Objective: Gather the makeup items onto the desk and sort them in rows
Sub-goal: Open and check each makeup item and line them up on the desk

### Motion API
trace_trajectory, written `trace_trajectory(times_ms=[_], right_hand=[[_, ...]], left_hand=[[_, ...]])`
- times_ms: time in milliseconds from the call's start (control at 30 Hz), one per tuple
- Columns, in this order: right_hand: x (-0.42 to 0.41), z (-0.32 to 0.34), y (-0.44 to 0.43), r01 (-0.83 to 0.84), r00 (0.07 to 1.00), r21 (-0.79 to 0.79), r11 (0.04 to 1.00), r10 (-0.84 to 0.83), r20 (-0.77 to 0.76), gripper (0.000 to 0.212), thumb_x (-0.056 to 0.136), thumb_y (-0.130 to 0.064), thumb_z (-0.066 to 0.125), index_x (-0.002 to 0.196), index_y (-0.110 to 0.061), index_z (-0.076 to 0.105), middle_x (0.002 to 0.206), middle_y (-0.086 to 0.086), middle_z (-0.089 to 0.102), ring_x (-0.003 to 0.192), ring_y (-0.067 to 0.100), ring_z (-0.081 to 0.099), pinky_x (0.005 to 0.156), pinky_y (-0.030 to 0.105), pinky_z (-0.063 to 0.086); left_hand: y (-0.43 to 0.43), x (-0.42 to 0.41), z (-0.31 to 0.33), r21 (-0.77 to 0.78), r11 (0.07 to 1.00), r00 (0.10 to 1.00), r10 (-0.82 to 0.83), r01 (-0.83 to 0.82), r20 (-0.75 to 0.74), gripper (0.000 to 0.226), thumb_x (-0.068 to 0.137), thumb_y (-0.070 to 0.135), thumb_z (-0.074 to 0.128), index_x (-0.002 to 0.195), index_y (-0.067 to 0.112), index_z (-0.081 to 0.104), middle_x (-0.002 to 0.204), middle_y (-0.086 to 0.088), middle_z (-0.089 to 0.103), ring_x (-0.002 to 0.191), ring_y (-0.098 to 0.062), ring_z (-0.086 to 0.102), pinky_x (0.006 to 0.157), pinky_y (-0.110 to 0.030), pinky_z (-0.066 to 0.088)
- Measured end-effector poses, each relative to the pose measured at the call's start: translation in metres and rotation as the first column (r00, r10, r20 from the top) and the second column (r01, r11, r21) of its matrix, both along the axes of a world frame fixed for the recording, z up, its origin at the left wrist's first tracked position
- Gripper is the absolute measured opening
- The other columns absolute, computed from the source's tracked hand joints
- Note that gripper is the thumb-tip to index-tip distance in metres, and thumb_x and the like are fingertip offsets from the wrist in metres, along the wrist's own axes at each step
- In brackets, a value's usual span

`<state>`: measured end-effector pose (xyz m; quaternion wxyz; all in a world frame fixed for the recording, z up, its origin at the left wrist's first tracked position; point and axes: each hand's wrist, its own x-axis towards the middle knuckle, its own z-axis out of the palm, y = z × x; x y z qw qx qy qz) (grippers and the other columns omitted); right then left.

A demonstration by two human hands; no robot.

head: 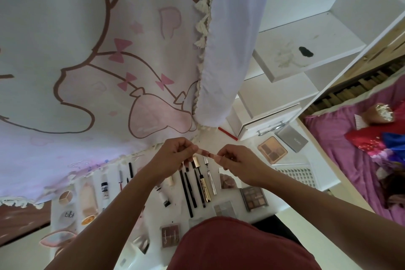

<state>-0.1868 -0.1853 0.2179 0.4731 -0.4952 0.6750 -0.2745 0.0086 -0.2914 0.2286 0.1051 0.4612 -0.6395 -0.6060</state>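
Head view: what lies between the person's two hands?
A slim pale pink tube spans the gap, its ends pinched by the left hand and the right hand, as the head view shows.

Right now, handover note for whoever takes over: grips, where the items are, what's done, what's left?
Grips: left grip and right grip each pinch one end of a slim pink tube above the desk.
Done: black pencils, gold mascara and silver tube lie side by side. An eyeshadow palette lies right of them.
Left: set down the slim pink tube. The red pencil by the drawer looks unsorted.
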Motion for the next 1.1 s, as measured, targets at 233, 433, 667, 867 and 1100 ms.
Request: trace_trajectory(times_ms=[233,433,667,867,1100], right_hand=[[-0.006,-0.011,0.002,0.075,0.996,0.019,0.997,-0.074,-0.057,0.012,0.086,-0.036,0.069,0.088,-0.026,0.063,0.081,-0.004,0.068,0.067,0.020,0.066,0.065,0.044,0.059],[-0.016,-0.031,0.006,0.108,0.987,0.079,0.991,-0.098,-0.129,0.012,0.082,-0.043,0.068,0.085,-0.033,0.062,0.079,-0.010,0.071,0.065,0.009,0.068,0.071,0.040,0.059],[-0.021,-0.053,0.000,0.078,0.962,0.155,0.985,-0.033,-0.271,0.013,0.082,-0.046,0.070,0.082,-0.036,0.062,0.079,-0.015,0.063,0.076,0.004,0.059,0.070,0.027,0.049],[-0.025,-0.078,-0.020,0.099,0.958,0.265,0.959,-0.019,-0.287,0.018,0.078,-0.045,0.070,0.084,-0.028,0.070,0.072,-0.013,0.067,0.071,0.007,0.064,0.069,0.028,0.053],[-0.015,-0.108,-0.040,0.099,0.953,0.361,0.927,0.016,-0.304,0.016,0.080,-0.039,0.074,0.080,-0.022,0.076,0.072,-0.007,0.070,0.068,0.011,0.065,0.060,0.024,0.048]], left_hand=[[-0.005,-0.008,-0.010,0.045,0.999,1.000,0.020,-0.021,0.021,0.017,0.095,0.020,0.059,0.085,0.008,0.065,0.067,-0.005,0.063,0.054,-0.012,0.055,0.047,-0.021,0.039],[-0.011,-0.016,-0.021,0.094,0.995,0.999,0.031,-0.034,0.033,0.016,0.095,0.016,0.059,0.088,0.003,0.065,0.069,-0.010,0.062,0.054,-0.014,0.055,0.046,-0.022,0.043],[-0.023,-0.043,-0.047,0.159,0.987,0.996,0.022,-0.036,0.092,0.012,0.094,0.010,0.059,0.087,0.005,0.068,0.068,0.001,0.070,0.060,-0.012,0.061,0.057,-0.025,0.052],[-0.042,-0.073,-0.073,0.136,0.989,0.985,0.039,-0.063,0.170,0.007,0.092,0.006,0.062,0.087,0.007,0.067,0.068,0.002,0.072,0.065,-0.014,0.062,0.057,-0.022,0.053],[-0.058,-0.101,-0.115,0.032,0.998,0.933,-0.060,0.052,0.354,0.006,0.089,0.003,0.062,0.087,0.004,0.067,0.086,-0.013,0.069,0.062,-0.015,0.060,0.047,-0.019,0.048]])
